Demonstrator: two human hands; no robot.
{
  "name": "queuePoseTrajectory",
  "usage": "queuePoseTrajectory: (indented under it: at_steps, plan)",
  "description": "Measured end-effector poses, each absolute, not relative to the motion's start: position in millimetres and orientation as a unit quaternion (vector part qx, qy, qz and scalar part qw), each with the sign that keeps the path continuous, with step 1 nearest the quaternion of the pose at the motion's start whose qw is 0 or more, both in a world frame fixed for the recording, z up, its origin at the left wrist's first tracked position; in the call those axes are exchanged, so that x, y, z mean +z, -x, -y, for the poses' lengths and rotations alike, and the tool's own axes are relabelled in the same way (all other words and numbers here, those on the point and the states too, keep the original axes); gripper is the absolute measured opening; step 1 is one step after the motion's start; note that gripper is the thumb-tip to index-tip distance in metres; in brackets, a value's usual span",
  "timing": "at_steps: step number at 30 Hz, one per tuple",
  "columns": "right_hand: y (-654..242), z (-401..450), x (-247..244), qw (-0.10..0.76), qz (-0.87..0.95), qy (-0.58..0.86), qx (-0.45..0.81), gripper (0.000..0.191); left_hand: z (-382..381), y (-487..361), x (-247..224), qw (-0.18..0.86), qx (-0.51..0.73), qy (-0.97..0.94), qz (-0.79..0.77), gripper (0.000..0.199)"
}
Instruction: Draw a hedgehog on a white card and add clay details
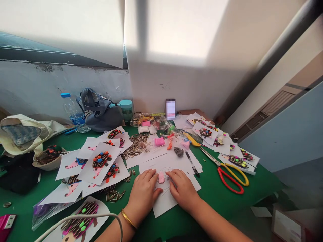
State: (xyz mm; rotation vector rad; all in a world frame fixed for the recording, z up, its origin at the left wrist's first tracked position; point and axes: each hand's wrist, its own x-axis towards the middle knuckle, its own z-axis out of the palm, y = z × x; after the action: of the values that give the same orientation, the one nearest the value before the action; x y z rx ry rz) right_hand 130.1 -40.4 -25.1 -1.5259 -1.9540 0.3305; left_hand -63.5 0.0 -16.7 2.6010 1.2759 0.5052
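Note:
A small flat piece of pink modelling clay (pixel 161 177) lies on a white sheet of paper (pixel 164 205) with a faint pencilled outline. My left hand (pixel 143 191) rests on the sheet just left of the clay, fingers stretched forward and thumb apart. To the clay's right lies my right hand (pixel 184 191), its fingers slightly bent and the index tip close beside the piece. Neither hand appears to grip anything. Beyond them are a bright pink clay block (pixel 159 142), a dark clay lump (pixel 179 152) and a black pen (pixel 192 163).
Cards with seed-and-clay hedgehogs (pixel 101 163) overlap at left; more cards (pixel 236 160) lie at right. Sunflower seeds (pixel 137 144) are heaped behind. Large scissors (pixel 223 164) lie open at right. A phone (pixel 171 109), bag (pixel 101 112) and bottle (pixel 75 112) stand at the back.

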Motion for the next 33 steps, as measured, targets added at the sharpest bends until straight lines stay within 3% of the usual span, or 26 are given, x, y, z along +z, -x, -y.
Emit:
queuePoseTrajectory:
  at_steps: [26, 33]
  plan:
    - [-129, 40, -22, 0.307, 0.747, 0.578, 0.117, 0.039, 2, 62, -15, 0.087, 0.172, -0.874, -0.446, 0.048]
    - [-164, 33, -22, 0.288, 0.739, 0.606, 0.063, 0.030, -2, 64, -24, 0.087, 0.141, -0.890, -0.426, 0.053]
